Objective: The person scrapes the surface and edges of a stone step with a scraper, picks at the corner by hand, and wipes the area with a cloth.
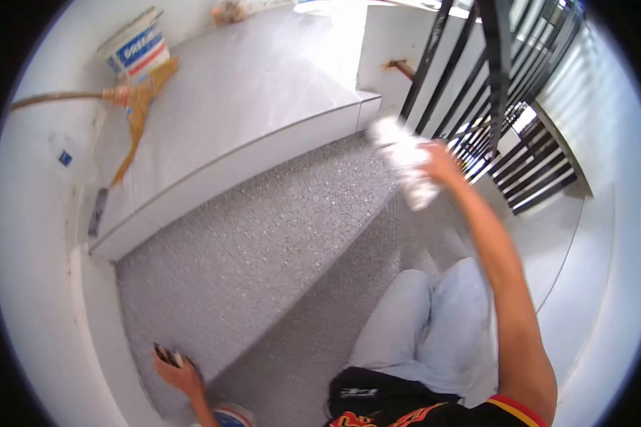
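My right hand is closed round a long white bundle, smeared by motion, that looks like a wadded cloth. It is raised over the far end of the speckled grey step, close to the black railing. At lower left, my left hand is closed on a small dark object with light streaks, low over the near end of the same step. Its kind I cannot tell, as the fingers cover much of it.
Above the step lies a grey tiled landing. A straw broom leans there by a white and blue bucket. Black railing bars rise at upper right. Another bucket stands below my left forearm. A white wall borders the left.
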